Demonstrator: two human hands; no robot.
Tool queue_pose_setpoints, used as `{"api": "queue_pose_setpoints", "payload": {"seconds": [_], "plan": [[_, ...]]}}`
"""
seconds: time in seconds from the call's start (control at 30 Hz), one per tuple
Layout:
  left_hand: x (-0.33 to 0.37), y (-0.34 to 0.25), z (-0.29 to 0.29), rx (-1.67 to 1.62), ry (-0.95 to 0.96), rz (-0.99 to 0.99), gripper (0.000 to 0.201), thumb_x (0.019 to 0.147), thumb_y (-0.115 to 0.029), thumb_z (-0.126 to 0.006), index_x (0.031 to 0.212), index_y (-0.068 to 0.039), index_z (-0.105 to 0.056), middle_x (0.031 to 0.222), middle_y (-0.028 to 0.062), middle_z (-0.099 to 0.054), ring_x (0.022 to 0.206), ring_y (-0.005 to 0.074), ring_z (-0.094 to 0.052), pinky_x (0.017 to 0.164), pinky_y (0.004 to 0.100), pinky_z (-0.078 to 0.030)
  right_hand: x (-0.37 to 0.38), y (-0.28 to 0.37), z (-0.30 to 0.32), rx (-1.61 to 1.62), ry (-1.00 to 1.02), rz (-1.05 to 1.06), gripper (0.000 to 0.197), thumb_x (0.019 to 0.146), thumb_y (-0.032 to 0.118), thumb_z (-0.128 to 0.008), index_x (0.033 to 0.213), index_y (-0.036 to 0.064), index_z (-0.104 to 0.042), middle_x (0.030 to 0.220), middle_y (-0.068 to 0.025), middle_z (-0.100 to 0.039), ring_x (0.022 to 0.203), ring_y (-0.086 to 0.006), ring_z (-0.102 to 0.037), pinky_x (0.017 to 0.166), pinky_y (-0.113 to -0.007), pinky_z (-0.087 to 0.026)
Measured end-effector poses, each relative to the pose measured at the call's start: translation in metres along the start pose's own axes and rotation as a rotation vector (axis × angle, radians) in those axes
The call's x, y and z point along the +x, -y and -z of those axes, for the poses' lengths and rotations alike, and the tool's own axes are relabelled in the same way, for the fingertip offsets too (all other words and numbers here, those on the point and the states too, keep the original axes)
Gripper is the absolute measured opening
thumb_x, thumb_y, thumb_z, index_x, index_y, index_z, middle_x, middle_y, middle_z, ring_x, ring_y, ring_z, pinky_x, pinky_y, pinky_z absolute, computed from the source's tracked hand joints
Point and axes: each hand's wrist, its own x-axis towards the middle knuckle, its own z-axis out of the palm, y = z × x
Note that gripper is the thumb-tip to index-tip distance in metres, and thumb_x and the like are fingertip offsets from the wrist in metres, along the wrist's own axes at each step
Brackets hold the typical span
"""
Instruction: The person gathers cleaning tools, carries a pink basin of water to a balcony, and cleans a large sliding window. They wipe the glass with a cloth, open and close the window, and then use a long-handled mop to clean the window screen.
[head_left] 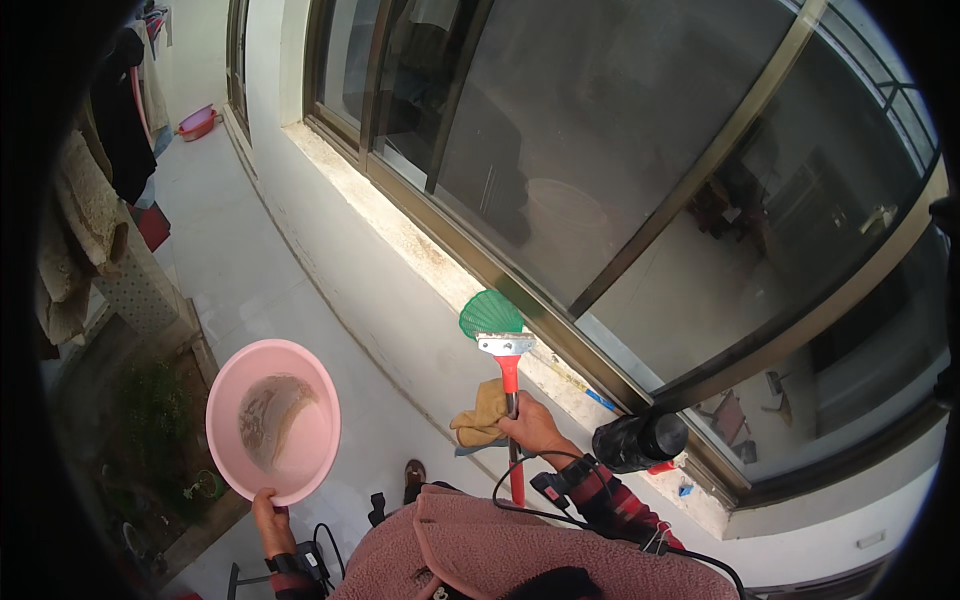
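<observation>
My left hand (272, 520) grips the near rim of a round pink plastic basin (223, 420), its fingers partly hidden. Greyish dirt or murky water lies in the bottom of the basin. In my right hand (535, 425) is a long-handled scraper (509, 372) with a red-and-black handle and a wide metal head, pointing away from me. A tan cloth (482, 412) hangs beside that hand; whether the fingers hold it too, I cannot tell. Just beyond the scraper head, a green fan-shaped mesh piece (490, 313) rests on the window sill (430, 258).
Sliding glass windows (600, 120) rise above the sill. On the sill at right lie a dark cylindrical container (640, 442) and a blue item (600, 400). Hanging clothes (90, 200) and a planted bed (150, 430) are at left. Small basins (197, 124) stand far back.
</observation>
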Motion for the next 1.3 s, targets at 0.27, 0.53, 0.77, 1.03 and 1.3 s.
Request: {"api": "queue_pose_setpoints", "payload": {"seconds": [0.27,0.53,0.77,1.03,1.3], "plan": [[0.034,-0.048,-0.058,0.226,0.372,-0.291,0.020,0.083,-0.022,-0.060,0.098,-0.010,-0.056,0.106,0.0029,-0.052,0.099,0.0147,-0.050,0.086,0.0283,-0.040,0.079,0.051,0.021,0.074,-0.137,0.063,0.048,0.068,0.022,-0.063,0.112,0.0054,-0.054,0.107,-0.0150,-0.056,0.090,-0.0328,-0.059,0.079,-0.039,-0.047],[0.118,-0.092,-0.108,0.479,0.449,-0.265,0.019,0.084,-0.013,-0.058,0.103,-0.010,-0.054,0.104,0.0029,-0.048,0.100,0.0152,-0.046,0.087,0.0272,-0.039,0.097,0.076,-0.002,0.068,-0.255,-0.081,0.043,0.068,0.021,-0.062,0.105,0.0023,-0.054,0.114,-0.0147,-0.055,0.090,-0.0347,-0.059,0.079,-0.040,-0.048],[0.197,-0.133,-0.141,0.436,0.536,-0.134,0.030,0.077,-0.017,-0.061,0.101,-0.002,-0.052,0.099,0.0056,-0.052,0.092,0.0163,-0.050,0.080,0.0255,-0.041,0.098,0.116,-0.029,0.047,-0.371,-0.213,0.044,0.068,0.023,-0.061,0.107,0.0023,-0.054,0.127,-0.0144,-0.049,0.094,-0.0358,-0.059,0.082,-0.041,-0.047],[0.261,-0.150,-0.179,0.668,0.483,-0.085,0.024,0.081,-0.018,-0.057,0.098,-0.003,-0.049,0.093,0.0060,-0.046,0.082,0.0155,-0.047,0.076,0.0272,-0.042,0.081,0.139,-0.037,0.028,-0.484,-0.317,0.045,0.068,0.020,-0.061,0.108,0.0024,-0.052,0.110,-0.0174,-0.056,0.093,-0.0360,-0.058,0.081,-0.040,-0.047],[0.302,-0.161,-0.185,0.960,0.865,-0.517,0.029,0.081,-0.007,-0.059,0.106,0.008,-0.053,0.088,0.0171,-0.056,0.079,0.0260,-0.051,0.069,0.0378,-0.045,0.067,0.142,-0.043,0.054,-0.551,-0.419,0.037,0.069,0.020,-0.060,0.101,0.0013,-0.053,0.107,-0.0186,-0.056,0.092,-0.0370,-0.058,0.082,-0.042,-0.047]]}}
